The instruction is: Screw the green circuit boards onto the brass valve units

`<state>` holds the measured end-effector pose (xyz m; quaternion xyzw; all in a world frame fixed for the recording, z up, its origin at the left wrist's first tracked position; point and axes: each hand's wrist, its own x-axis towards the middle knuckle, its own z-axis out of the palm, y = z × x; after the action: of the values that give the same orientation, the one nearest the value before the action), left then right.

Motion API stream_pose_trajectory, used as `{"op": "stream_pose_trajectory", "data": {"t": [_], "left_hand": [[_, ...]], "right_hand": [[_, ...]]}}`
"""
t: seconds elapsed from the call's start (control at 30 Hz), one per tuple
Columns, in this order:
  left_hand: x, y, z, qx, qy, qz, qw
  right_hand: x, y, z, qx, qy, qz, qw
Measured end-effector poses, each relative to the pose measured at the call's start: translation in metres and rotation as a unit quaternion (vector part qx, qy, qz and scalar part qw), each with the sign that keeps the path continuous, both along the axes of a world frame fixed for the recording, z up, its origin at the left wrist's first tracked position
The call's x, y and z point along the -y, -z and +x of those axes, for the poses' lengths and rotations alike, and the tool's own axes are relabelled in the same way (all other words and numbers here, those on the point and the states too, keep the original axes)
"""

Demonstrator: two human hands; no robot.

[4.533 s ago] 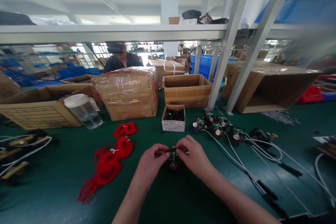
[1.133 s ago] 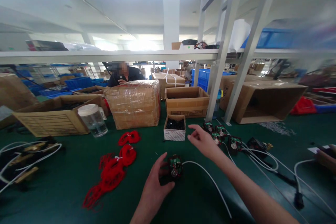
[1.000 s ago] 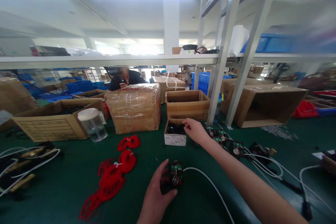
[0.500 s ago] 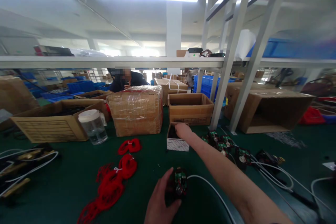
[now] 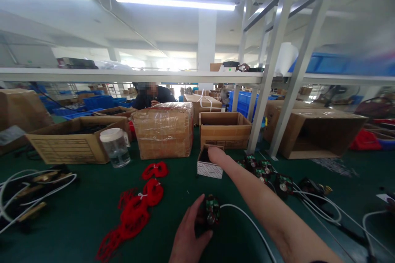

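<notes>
My left hand point(image 5: 188, 236) rests on the green table and grips a small black module with a green circuit board point(image 5: 211, 213); a white cable point(image 5: 247, 222) runs from it to the right. My right hand point(image 5: 217, 155) reaches forward into a small white cardboard box point(image 5: 209, 169) holding black parts; its fingers are down inside the box and hidden. Several similar modules point(image 5: 265, 170) with white cables lie in a row to the right of the box.
Red wire bundles point(image 5: 135, 209) lie left of my hands. A clear plastic jar point(image 5: 115, 148), a taped carton point(image 5: 163, 130) and open cartons point(image 5: 224, 130) stand behind. Metal frame legs point(image 5: 262, 102) rise at the right. Another person sits beyond the boxes.
My right hand left the module it held with the left hand, reached forward and went into the small white box. The left hand kept the module on the table.
</notes>
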<state>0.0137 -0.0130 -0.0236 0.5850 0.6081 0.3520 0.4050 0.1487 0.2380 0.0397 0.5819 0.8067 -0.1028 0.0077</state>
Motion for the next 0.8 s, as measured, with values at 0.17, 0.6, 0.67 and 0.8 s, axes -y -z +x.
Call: {"op": "stream_pose_trajectory", "data": {"t": [0.17,0.6,0.67,0.8], "left_hand": [[0.000,-0.001,0.001,-0.004,0.004,-0.002,1.000],[0.001,-0.003,0.002,-0.011,-0.007,0.005,1.000],[0.001,-0.001,0.003,-0.005,-0.019,0.017,1.000],[0.001,0.000,0.004,-0.007,-0.029,0.014,0.999]], "right_hand": [[0.005,-0.005,0.014,0.010,-0.024,0.012,1.000],[0.004,-0.003,0.011,0.029,-0.026,-0.042,0.998],[0.004,-0.004,0.011,0.021,-0.032,-0.039,0.999],[0.006,-0.006,0.007,-0.012,-0.027,-0.042,0.999]]}}
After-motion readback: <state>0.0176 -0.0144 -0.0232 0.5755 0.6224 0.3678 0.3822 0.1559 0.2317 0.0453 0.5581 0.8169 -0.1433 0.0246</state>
